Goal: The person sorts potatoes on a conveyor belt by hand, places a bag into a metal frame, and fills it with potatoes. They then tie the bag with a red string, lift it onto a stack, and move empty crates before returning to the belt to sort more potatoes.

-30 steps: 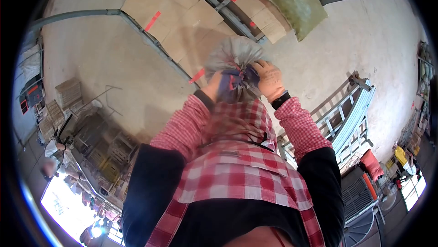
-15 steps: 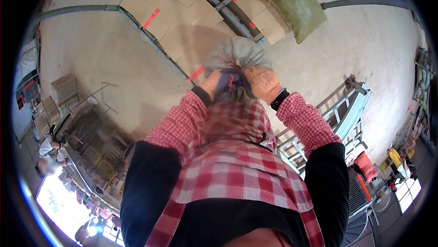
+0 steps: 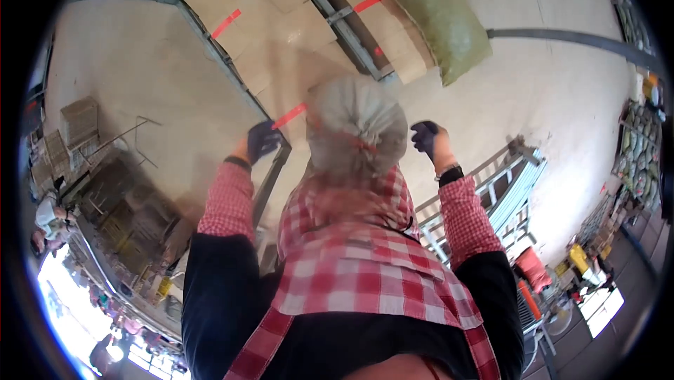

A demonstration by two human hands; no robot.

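Looking down, you had a grey sack (image 3: 357, 126) standing right in front of your chest, its gathered neck pinched by a thin red tie (image 3: 359, 145) on the side nearest you. Your left hand (image 3: 262, 141), in a dark glove, was out to the left of the sack, clear of it, fingers curled in a loose fist; whether it gripped one end of the tie I could not tell. Your right hand (image 3: 426, 136), gloved the same, was out to the right of the sack, also apart from it and curled narrow, and again the picture did not show if anything thin ran through it. Both forearms were raised, red checked sleeves (image 3: 226, 197) pushed up over dark ones.

Beyond the sack, flattened cardboard (image 3: 281, 25) with red tape strips lay over a grey metal frame (image 3: 223, 54) on the concrete floor (image 3: 140, 78). A green sack (image 3: 435, 18) lay across the far end of the cardboard. To your right stood a pale blue metal rack (image 3: 502, 183); to your left, stacked crates (image 3: 77, 124) and other people near a bright doorway.
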